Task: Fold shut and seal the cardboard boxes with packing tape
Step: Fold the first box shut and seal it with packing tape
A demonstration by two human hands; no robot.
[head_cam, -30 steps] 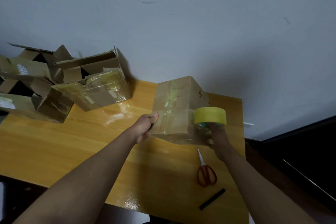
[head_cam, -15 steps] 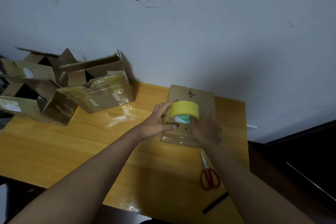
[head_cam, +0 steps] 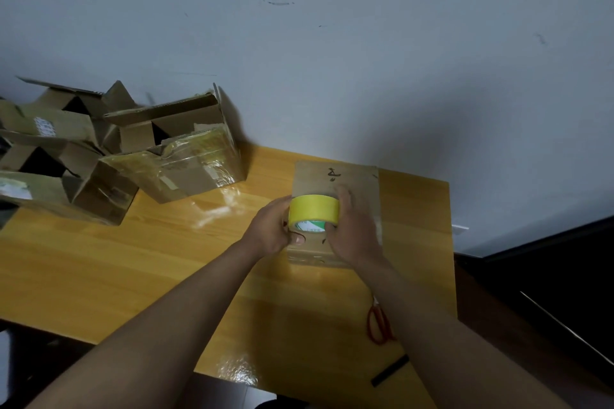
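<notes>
Both hands gripped the yellow tape roll (head_cam: pixel 314 211) above a closed cardboard box (head_cam: pixel 358 183).

The left hand (head_cam: pixel 270 230) and right hand (head_cam: pixel 352 227) curled around the roll; the box's long axis ran away from them toward the wall.

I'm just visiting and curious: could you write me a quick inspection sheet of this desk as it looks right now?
Surface: glossy wooden table, with glare patches.
Job's things: closed cardboard box with a scribble on top; yellow tape roll held over it.
Clutter: open boxes piled at the far left; red scissors and a black stick near the right forearm.
Hands: left hand and right hand both grip the roll.
Cables: nothing seen.
Surroundings: scuffed pale wall; dark floor to the right.
</notes>
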